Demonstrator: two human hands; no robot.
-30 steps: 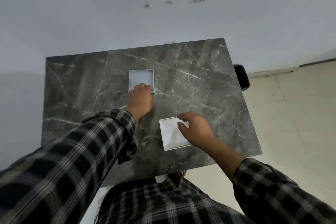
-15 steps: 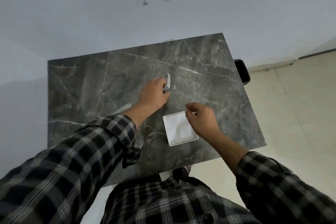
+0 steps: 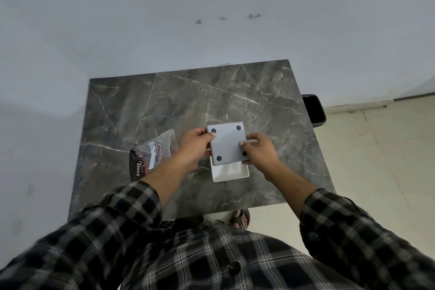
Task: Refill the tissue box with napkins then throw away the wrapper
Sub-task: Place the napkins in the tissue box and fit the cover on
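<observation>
**Now seat the base squarely on the box**

Both hands hold a grey square panel point(image 3: 227, 143) with four dark round feet facing up; it reads as the tissue box's base. The left hand point(image 3: 196, 146) pinches its left edge, thumb on the top face near the far-left foot. The right hand point(image 3: 259, 148) pinches the right edge, thumb resting on the face near the near-right foot. Beneath and slightly nearer lies the white box point(image 3: 231, 173), apparently upside down on the dark marble table point(image 3: 164, 106); only its near part shows, so whether the napkins are already inside cannot be told. The panel overlaps the box's far part, and whether the two touch cannot be told either.

As a judgement, the step in hand is closing the box. To do it well, line the panel's corners up with the box's corners first, keep it level, then press down evenly on both sides so it doesn't jam crooked.

The wrapper point(image 3: 150, 155), clear plastic with a dark printed end, lies flat just left of the left wrist. A black bin point(image 3: 314, 109) stands off the table's right edge, likely where the wrapper should go.
</observation>
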